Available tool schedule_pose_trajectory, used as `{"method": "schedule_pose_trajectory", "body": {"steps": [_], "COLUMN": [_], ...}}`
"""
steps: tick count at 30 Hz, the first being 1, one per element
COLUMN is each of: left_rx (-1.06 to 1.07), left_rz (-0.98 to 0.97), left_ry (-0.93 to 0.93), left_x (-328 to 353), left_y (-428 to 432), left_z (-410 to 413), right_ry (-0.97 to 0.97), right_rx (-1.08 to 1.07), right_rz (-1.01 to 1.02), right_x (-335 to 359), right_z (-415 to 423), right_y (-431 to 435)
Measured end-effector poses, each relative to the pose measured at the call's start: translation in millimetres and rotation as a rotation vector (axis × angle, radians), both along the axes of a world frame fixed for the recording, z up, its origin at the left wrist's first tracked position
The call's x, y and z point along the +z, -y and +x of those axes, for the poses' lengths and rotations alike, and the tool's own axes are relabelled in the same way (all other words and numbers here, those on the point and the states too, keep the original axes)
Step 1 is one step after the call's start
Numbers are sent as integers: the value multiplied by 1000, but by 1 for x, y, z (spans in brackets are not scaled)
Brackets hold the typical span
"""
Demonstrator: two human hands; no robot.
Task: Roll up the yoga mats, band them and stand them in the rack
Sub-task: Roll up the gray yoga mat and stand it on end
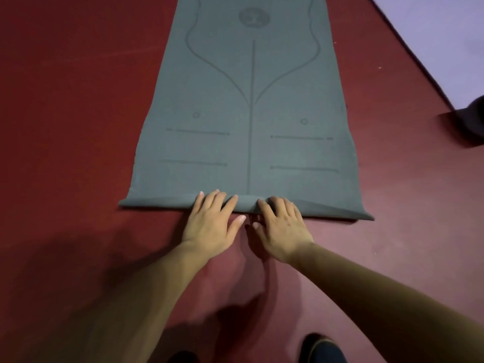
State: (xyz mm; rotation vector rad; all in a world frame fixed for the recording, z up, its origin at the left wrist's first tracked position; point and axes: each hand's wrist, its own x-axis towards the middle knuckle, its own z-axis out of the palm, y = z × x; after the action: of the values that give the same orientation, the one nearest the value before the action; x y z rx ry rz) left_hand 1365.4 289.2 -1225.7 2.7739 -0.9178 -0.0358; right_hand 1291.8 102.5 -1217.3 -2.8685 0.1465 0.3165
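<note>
Open red floor [65,127] both sides of mat [248,142]; dark object [470,124] far right.

Your left hand [212,222] lies with straight fingers over the turned-over near edge of the yoga mat [251,142]. Your right hand [284,226], just beside it, curls its fingers over the same fold (which lies flatter toward its right end). The rest of the mat lies flat on the red floor [65,127], with a lilac surface [432,35] at far right.

Hands [212,224] on near edge of mat [251,142]
</note>
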Motion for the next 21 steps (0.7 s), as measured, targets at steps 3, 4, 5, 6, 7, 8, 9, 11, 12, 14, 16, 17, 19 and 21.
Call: {"method": "schedule_pose_trajectory", "body": {"steps": [3,4,5,6,7,8,9,11,12,14,16,17,19,21], "left_rx": [46,51,47,37,23,2,-21,-48,-48,-44,-48,-48,-29,10], "left_rz": [-11,-12,-19,-27,-33,-38,-41,-45,-50,-63,-66,-65,-57,-58], "left_ry": [46,57,68,79,91,107,126,158,172,202,226,233,231,214], "left_x": [-19,-25,-29,-31,-33,-33,-34,-37,-38,-40,-43,-45,-47,-50], "left_y": [4,4,5,5,3,1,0,-2,-2,2,4,5,8,14], "left_z": [1,-1,-3,-4,-3,-1,2,6,6,6,7,8,11,10], "right_ry": [162,204,235,259,278,285,279,262,260,236,188,175,181,173], "right_rx": [-18,-27,-40,-51,-54,-50,-43,-26,-24,-41,-51,-48,-42,-53], "right_rz": [-15,-11,0,17,32,41,47,53,59,81,112,126,151,168], "right_x": [-24,-30,-32,-34,-34,-34,-34,-35,-35,-37,-39,-40,-43,-44], "right_z": [9,9,8,6,3,2,2,5,8,14,18,19,20,21], "right_y": [6,6,5,4,3,3,6,10,11,13,14,15,18,20]}}
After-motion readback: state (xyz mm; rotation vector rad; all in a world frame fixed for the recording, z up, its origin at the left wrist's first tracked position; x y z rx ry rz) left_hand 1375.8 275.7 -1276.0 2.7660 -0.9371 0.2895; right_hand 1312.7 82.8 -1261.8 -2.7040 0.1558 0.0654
